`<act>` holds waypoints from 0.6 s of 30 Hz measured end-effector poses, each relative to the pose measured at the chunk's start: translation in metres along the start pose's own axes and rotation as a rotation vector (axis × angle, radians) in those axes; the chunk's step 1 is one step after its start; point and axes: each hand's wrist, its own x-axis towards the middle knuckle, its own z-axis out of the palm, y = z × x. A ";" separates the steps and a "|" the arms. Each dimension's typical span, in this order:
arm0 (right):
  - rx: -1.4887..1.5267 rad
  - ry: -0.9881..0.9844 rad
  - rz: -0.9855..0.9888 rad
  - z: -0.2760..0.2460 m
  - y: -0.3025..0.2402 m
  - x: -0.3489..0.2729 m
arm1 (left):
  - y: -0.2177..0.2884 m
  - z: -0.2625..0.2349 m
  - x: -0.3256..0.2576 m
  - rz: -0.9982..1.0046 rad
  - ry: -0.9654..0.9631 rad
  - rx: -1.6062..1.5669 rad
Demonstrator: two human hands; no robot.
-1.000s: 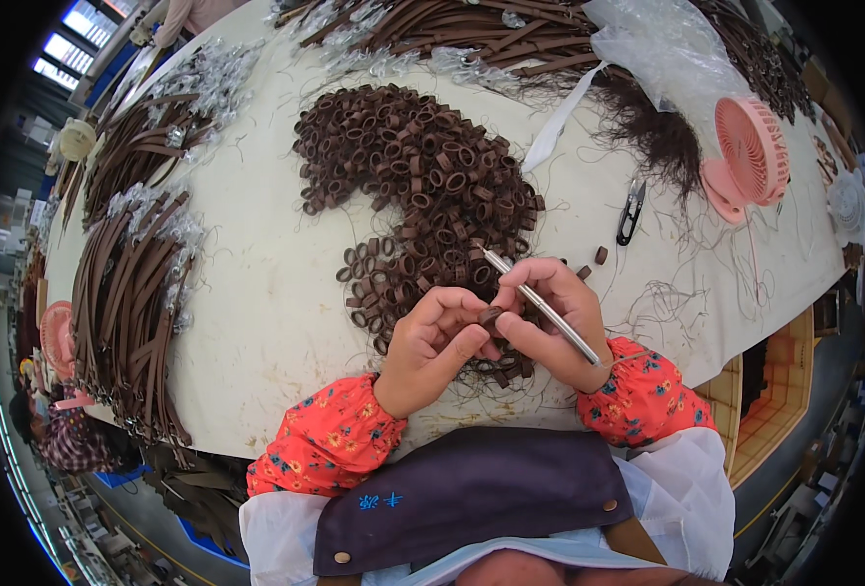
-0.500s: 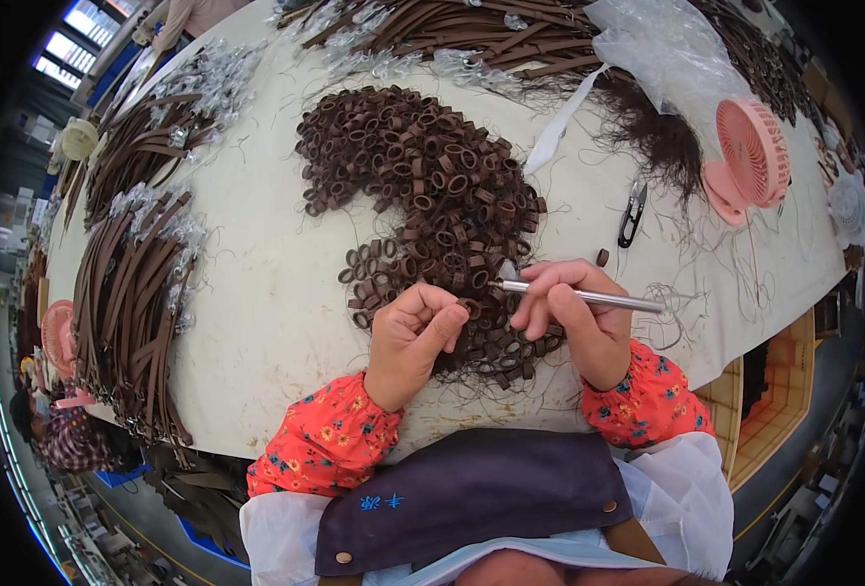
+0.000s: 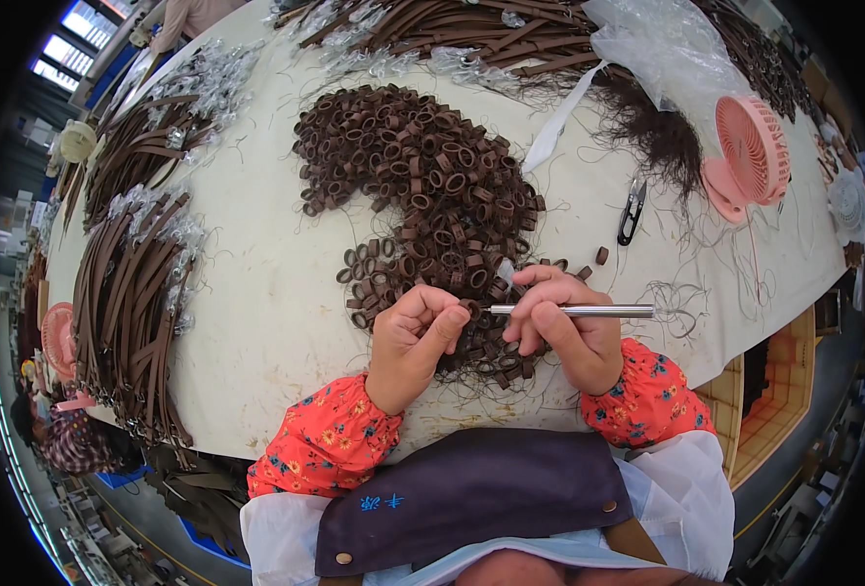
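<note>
My left hand [image 3: 411,337] pinches a small brown loop [image 3: 470,308] between thumb and forefinger, over the near edge of a large pile of brown loops [image 3: 442,176]. My right hand [image 3: 571,327] is closed around a slim silver pen-like tool [image 3: 608,311], held nearly level. The tool's thin tip points left and reaches the loop or lies right beside it; contact is too small to make out. Loose loops lie behind my right hand, and one single loop [image 3: 602,256] sits a little apart from the pile.
Black thread snips [image 3: 632,213] and a pink fan [image 3: 748,156] stand to the right on the white table [image 3: 266,293]. Brown straps [image 3: 125,303] with clear plastic lie at left, more straps [image 3: 491,34] at the back. Dark loose threads [image 3: 662,137] spread near a plastic bag [image 3: 662,44].
The tool in my right hand has moved left and levelled out, bringing its tip to the held loop. My left hand has hardly moved.
</note>
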 end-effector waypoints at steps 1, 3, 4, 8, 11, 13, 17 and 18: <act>-0.004 0.001 -0.012 0.000 0.000 0.000 | 0.000 0.000 0.000 -0.002 0.002 0.006; -0.004 -0.005 -0.031 0.001 0.002 0.000 | 0.000 0.000 0.000 -0.004 0.002 0.012; -0.006 -0.007 -0.039 0.001 0.002 0.000 | -0.001 -0.001 0.000 -0.005 0.000 0.011; -0.054 -0.025 -0.064 0.002 0.003 -0.001 | -0.001 0.000 0.000 0.008 0.002 0.005; -0.113 -0.023 -0.092 0.002 -0.001 0.001 | 0.001 0.002 0.000 -0.007 0.011 0.013; -0.143 -0.033 -0.094 0.002 -0.003 0.001 | 0.000 0.002 0.000 -0.004 0.003 0.012; -0.120 -0.043 -0.081 -0.001 -0.001 0.001 | -0.002 0.001 0.000 0.015 0.007 0.032; -0.084 -0.027 -0.078 -0.001 0.001 0.000 | -0.001 0.001 0.000 0.007 0.027 0.027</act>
